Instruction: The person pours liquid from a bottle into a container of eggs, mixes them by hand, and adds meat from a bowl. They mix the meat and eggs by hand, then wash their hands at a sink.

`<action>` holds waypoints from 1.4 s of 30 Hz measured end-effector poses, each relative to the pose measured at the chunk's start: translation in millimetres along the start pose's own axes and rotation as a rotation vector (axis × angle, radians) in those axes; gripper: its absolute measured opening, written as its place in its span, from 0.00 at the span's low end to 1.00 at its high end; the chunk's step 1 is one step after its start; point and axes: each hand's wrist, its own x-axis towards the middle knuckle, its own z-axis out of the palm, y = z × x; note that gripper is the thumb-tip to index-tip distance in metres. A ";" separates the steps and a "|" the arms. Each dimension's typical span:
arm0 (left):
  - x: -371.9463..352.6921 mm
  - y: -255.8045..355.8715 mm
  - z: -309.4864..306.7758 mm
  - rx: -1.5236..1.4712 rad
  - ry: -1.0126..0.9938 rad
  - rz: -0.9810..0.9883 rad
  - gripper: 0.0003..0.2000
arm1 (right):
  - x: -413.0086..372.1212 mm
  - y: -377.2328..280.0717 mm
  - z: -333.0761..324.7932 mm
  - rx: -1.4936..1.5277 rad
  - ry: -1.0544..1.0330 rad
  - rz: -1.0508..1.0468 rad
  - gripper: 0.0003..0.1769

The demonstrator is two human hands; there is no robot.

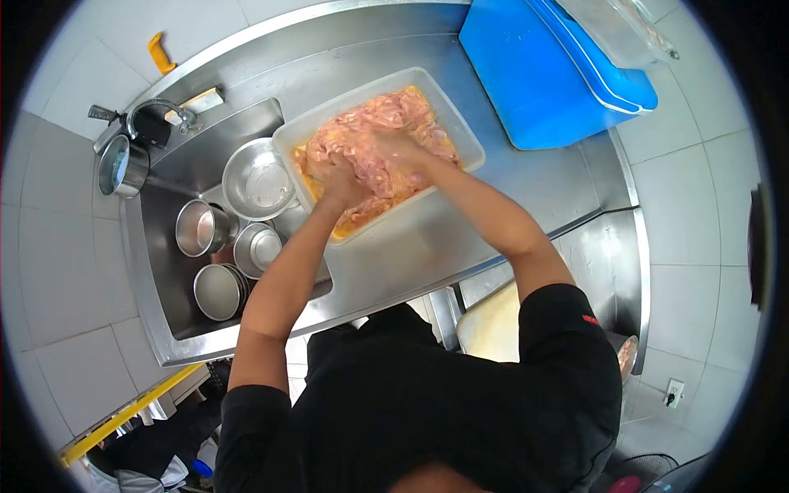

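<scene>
Far to the left of the fingers, at the counter edge: a steel pot, with the faucet just beside it. Nearer, but left of the fingers and lower, down in the sink: four steel bowls, close together.

Then the left hand, fingers curled tight around a handful of chicken pieces, near the left wall of the clear plastic tub. Just to the right, touching the same heap, the right hand; fingertips sunk into the meat, so cannot tell whether clenched or loose.

All around and under the fingers: chicken filling the tub, on the steel counter. Looks already coated in a yellowish marinade, with liquid pooled along the tub wall below the left fingers. Judging from this, mixing well advanced, probably only some more turning of the heap left; nothing portioned out yet.

Well to the right of the fingers and beyond: a blue cooler box, with a clear container lying on top.
</scene>
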 end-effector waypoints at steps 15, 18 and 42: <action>32.6 10.6 -4.8 0.216 0.037 0.013 0.39 | 45.0 12.8 -40.8 -0.283 0.281 -0.189 0.28; 36.8 23.0 -7.2 -0.526 -0.119 -0.068 0.23 | 21.2 -4.9 -27.1 0.226 -0.099 -0.140 0.33; 6.4 28.4 -80.6 -0.555 -0.102 0.362 0.23 | -50.5 -15.5 -48.5 -0.534 0.387 -0.500 0.10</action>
